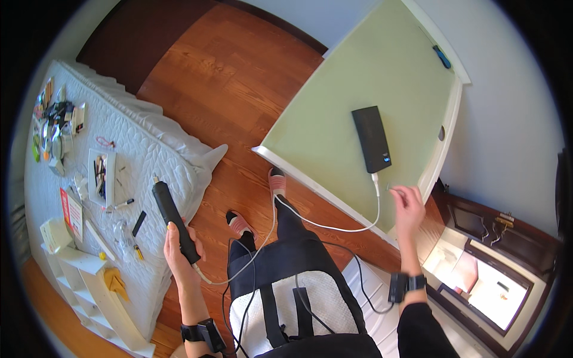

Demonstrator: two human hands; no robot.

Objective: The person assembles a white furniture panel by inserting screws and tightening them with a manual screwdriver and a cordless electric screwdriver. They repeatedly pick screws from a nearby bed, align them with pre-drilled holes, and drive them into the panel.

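Observation:
My left hand [182,246] is wrapped round a black stick-shaped electric tool [171,215], much like an electric screwdriver, with a short metal tip pointing up and away. A white cable [338,229] runs from its lower end across my legs to a black power bank [371,138]. That power bank lies on the pale green tabletop [322,113], its small display lit. Just below and right of it is my right hand [408,210], thumb and forefinger pinched over the table's near right part. Something thin and small shows at those fingertips, too small to name.
A blue-handled screwdriver [441,56] lies at the table's far right corner. On the left, a white quilted bed [149,143] carries a white tray [101,178] of small tools, loose items and a white compartment shelf [98,298]. Dark cables hang across my lap.

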